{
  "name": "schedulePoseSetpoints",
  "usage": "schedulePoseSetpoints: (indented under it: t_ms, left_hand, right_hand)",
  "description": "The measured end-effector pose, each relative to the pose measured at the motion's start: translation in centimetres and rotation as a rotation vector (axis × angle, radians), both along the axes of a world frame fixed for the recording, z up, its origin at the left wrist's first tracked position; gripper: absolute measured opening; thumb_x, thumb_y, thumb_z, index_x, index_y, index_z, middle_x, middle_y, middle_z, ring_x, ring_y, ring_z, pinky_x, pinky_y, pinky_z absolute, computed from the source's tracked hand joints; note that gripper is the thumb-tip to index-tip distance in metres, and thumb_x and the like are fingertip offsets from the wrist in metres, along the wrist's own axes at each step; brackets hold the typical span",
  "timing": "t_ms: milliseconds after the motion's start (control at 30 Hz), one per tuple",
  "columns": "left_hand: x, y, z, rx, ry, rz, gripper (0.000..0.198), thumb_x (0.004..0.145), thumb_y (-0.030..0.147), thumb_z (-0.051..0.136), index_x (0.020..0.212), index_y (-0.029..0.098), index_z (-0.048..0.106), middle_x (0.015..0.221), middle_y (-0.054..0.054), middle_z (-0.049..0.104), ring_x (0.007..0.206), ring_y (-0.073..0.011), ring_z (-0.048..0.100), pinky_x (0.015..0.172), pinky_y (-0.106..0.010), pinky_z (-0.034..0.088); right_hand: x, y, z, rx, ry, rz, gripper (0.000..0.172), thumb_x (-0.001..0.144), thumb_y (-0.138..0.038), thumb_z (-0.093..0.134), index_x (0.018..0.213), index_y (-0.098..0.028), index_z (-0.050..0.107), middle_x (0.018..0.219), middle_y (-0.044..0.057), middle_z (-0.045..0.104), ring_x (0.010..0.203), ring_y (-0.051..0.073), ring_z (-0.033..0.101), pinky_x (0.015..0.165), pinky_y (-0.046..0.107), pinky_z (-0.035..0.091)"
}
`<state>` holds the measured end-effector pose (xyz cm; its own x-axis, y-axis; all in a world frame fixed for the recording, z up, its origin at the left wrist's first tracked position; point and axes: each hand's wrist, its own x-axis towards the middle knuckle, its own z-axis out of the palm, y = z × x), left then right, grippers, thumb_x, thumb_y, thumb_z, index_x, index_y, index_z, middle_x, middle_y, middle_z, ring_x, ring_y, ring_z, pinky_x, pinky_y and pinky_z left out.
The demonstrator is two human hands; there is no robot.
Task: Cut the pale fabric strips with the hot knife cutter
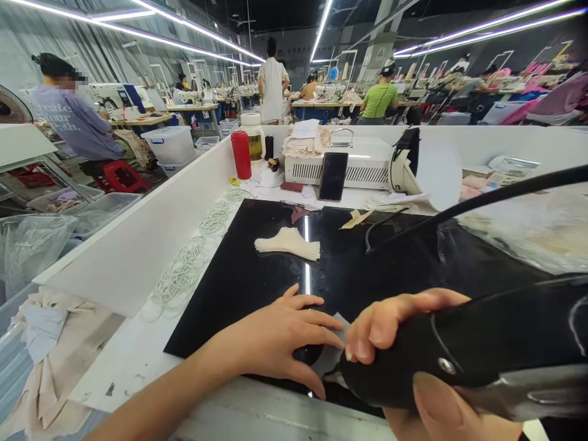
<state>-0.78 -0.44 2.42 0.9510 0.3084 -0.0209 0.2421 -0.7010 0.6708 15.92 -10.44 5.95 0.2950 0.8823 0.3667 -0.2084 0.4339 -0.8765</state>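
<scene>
My left hand (285, 334) lies low over the glossy black board (220, 269), palm down with fingers spread, beside a small grey piece (331, 355) near the board's front edge. My right hand (390, 331) is wrapped round a black handheld tool (478, 343) with a silver lower part. The tool's narrow metal tip is close to the grey piece and my left fingertips; whether it touches is unclear. Farther back on the board lies a stack of cream fabric pieces (288, 243).
Pale elastic loops (184, 269) line the left side. Behind the board stand a red cup (241, 155), a jar (253, 138), a phone (333, 176) and a white vented box (362, 162). A black cable (496, 205) arches at right. People sit at machines beyond.
</scene>
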Motion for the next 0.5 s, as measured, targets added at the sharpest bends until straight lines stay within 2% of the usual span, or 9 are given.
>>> schedulePoseSetpoints:
  t_ms: [67,167,367,500]
  left_hand:
    - [-0.1,0.1,-0.1,0.002,0.007,-0.002,0.055,0.087,0.046,0.081,0.138,0.036,0.063,0.148,0.000,0.061,0.153,-0.0363,0.032,0.124,-0.068,0.006]
    - [-0.2,0.1,-0.3,0.009,-0.002,0.000,0.056,0.086,0.045,0.082,0.138,0.037,0.063,0.148,0.000,0.060,0.153,-0.0362,0.032,0.124,-0.067,0.006]
    - [-0.1,-0.2,0.3,0.012,-0.061,0.028,0.043,0.088,0.044,0.081,0.128,0.035,0.070,0.144,-0.001,0.064,0.149,-0.0351,0.040,0.124,-0.066,0.008]
    - [0.4,-0.5,0.4,0.039,-0.048,0.033,0.044,0.089,0.043,0.079,0.130,0.032,0.069,0.143,-0.002,0.065,0.147,-0.0332,0.043,0.125,-0.064,0.011]
  right_hand:
    - [-0.2,0.2,0.0,0.003,-0.009,-0.001,0.030,0.088,-0.043,0.079,0.107,-0.033,0.058,0.076,-0.003,0.062,0.060,0.017,0.063,0.057,0.034,0.059]
    - [0.4,0.7,0.1,0.035,0.012,-0.020,0.033,0.087,-0.041,0.079,0.111,-0.031,0.058,0.077,-0.002,0.063,0.061,0.017,0.063,0.055,0.034,0.059]
    - [2.7,1.6,1.1,0.118,0.106,-0.256,0.040,0.075,-0.038,0.089,0.104,-0.027,0.064,0.073,-0.003,0.065,0.060,0.016,0.062,0.055,0.030,0.059]
    - [3.5,1.6,0.3,0.136,0.058,-0.277,0.037,0.080,-0.037,0.086,0.109,-0.027,0.064,0.077,-0.003,0.064,0.063,0.016,0.062,0.058,0.031,0.058]
